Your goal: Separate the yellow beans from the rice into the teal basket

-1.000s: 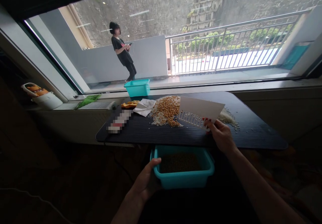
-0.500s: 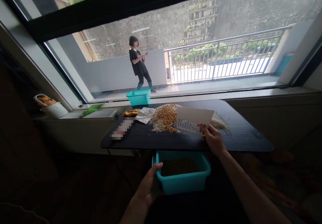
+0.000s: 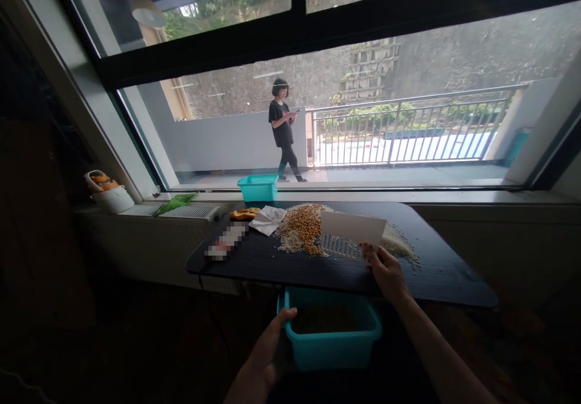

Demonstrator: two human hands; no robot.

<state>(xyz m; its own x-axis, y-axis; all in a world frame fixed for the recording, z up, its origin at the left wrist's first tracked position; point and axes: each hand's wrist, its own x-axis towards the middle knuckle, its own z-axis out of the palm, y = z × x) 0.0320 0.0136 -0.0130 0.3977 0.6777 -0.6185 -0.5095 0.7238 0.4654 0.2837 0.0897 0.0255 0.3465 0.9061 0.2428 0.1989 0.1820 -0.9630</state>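
My left hand (image 3: 275, 337) grips the left wall of a turquoise plastic bin (image 3: 333, 349), thumb over its rim. Dark, grainy contents cover the bottom of this bin, just below the table's front edge. Above the dark table (image 3: 447, 277), my right hand (image 3: 385, 268) pinches the lower right corner of a flat white card (image 3: 354, 228) with a row of slots along its lower part. Behind and left of the card lies a pile of yellow soybeans (image 3: 305, 225) mixed with white grains. A second heap of pale grains (image 3: 399, 243) shows at its right, partly hidden.
A second turquoise bin (image 3: 258, 189) stands at the table's back edge. Near it lie a white tissue (image 3: 269, 220), an orange-yellow cloth-like item (image 3: 245, 214) and a blurred flat object (image 3: 227, 240). A white basket (image 3: 112, 199) sits left by the window; outside, a person (image 3: 282, 125) holds a phone.
My view has tilted up slightly, so the table and bins sit lower. The person outside has walked to the right. Both hands keep their holds.
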